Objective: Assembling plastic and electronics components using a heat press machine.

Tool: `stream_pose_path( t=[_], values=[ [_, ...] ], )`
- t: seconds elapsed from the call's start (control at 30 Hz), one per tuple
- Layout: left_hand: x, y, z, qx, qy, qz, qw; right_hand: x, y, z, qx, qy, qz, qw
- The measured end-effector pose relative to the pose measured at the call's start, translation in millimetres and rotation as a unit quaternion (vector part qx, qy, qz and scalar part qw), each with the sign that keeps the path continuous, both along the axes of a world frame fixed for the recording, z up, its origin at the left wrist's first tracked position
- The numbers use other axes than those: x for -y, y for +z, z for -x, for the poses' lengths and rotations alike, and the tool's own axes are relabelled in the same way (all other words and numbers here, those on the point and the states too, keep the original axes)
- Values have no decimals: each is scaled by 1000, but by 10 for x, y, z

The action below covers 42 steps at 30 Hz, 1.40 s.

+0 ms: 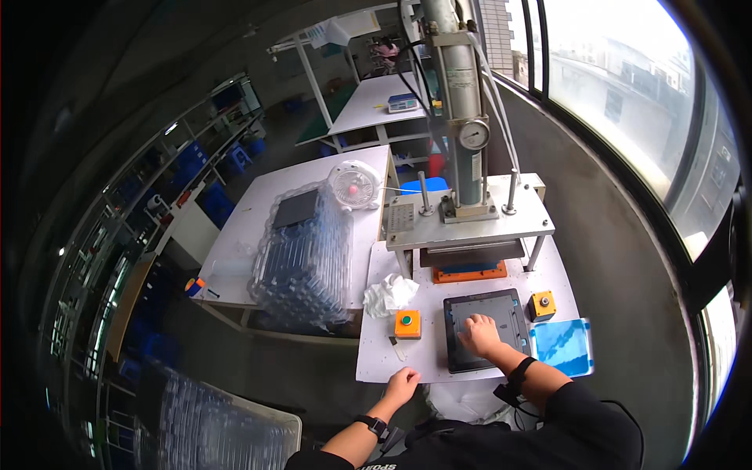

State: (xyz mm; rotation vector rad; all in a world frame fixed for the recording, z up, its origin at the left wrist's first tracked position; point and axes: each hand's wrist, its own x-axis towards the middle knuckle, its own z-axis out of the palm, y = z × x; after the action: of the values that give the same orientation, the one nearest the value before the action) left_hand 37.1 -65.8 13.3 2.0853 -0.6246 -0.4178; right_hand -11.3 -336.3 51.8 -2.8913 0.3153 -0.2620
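Note:
A black rectangular plastic housing point(503, 312) lies flat near the front of the white press table point(374, 362). My right hand point(480, 335) rests over the middle of it, fingers bent and bunched together. Whatever those fingers may pinch is too small to make out. By the table's front edge, left of the housing, my left hand point(403, 385) is curled closed, and its contents, if any, are hidden. A small pale strip point(399, 350) lies on the table just beyond it.
A press point(470, 207) stands behind the housing, with an orange fixture point(470, 272) under it. Button boxes stand left point(407, 324) and right point(542, 305). A blue film-covered panel point(564, 347), crumpled white cloth point(390, 295), stacked clear trays point(301, 258) and a fan point(354, 186) are nearby.

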Motion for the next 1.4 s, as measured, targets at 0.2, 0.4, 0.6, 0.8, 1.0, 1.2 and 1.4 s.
stream_pose_path(
  t=[0.2, 0.4, 0.6, 0.8, 1.0, 1.2, 1.4],
  values=[
    [-1035, 132, 841, 18, 235, -1, 972, -834, 19, 391, -67, 360, -181, 913],
    [-1213, 446, 2409, 40, 474, 26, 879, -1308, -53, 947, -233, 507, -218, 801],
    [-1382, 1017, 4450, 168, 673, -73, 716, -2074, -154, 1539, -310, 666, -190, 652],
    [-1476, 1565, 6491, 242, 846, -271, 390, -3168, -55, 2310, -399, 736, -141, 528],
    [-1137, 1518, 8171, 78, 934, -325, 123, -4362, 439, 3675, -355, 831, -147, 403],
    [-531, 2106, 8667, -212, 853, -477, 7, -5296, 601, 4922, -330, 889, -222, 228],
    [218, 2348, 8537, -369, 833, -375, -170, -5748, 677, 5318, -449, 873, -145, 125]
  ],
)
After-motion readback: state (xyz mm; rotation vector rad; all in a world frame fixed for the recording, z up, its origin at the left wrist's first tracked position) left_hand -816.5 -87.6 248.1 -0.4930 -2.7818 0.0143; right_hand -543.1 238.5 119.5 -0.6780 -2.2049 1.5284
